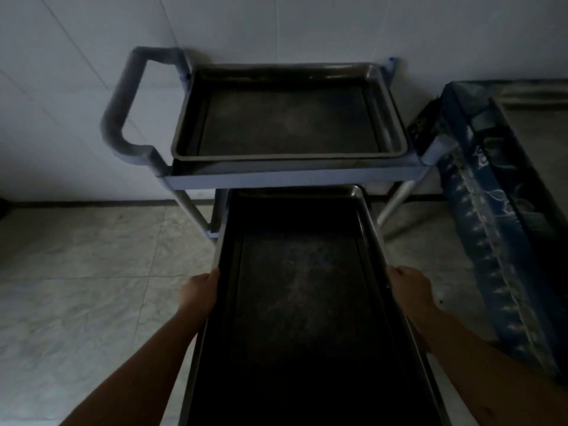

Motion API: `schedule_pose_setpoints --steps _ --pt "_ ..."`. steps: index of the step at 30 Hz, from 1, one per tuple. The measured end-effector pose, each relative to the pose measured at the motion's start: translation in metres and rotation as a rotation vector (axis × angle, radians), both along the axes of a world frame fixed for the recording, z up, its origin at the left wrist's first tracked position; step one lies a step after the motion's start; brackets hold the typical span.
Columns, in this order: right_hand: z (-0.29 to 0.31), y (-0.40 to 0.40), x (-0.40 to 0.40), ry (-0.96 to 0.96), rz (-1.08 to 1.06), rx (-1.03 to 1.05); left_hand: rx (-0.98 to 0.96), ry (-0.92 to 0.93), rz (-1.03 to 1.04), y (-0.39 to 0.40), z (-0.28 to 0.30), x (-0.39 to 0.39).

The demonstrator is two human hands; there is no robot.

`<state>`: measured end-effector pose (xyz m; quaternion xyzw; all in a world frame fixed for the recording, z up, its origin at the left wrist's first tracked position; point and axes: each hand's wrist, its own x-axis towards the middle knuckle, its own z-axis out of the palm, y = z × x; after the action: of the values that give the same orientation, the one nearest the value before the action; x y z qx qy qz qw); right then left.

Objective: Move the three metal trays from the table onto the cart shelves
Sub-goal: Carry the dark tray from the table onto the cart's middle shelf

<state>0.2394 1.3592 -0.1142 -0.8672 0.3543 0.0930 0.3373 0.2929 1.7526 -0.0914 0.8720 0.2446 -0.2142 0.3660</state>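
Note:
A dark metal tray (301, 302) stretches from the bottom edge of the view toward the cart, held lengthwise. Its far end sits just below the top shelf's front rail. My left hand (199, 292) grips its left rim and my right hand (410, 287) grips its right rim. A second metal tray (289, 118) lies flat on the top shelf of the grey-blue cart (292, 181). The lower shelves are hidden behind the held tray.
The cart's curved handle (123, 112) sticks out to the left, close to a white wall. A table with a blue patterned cover (498, 216) stands to the right, near the cart's corner. Pale tiled floor (92, 272) spreads to the left.

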Motion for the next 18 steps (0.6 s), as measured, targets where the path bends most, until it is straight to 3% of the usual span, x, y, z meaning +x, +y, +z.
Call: schedule_pose_setpoints --steps 10,18 --pt "-0.155 -0.029 0.178 -0.047 0.010 0.013 -0.034 -0.012 0.049 -0.028 -0.165 0.149" --pt "-0.270 -0.027 0.270 -0.074 0.140 -0.163 -0.143 -0.137 0.073 0.002 -0.280 0.237"
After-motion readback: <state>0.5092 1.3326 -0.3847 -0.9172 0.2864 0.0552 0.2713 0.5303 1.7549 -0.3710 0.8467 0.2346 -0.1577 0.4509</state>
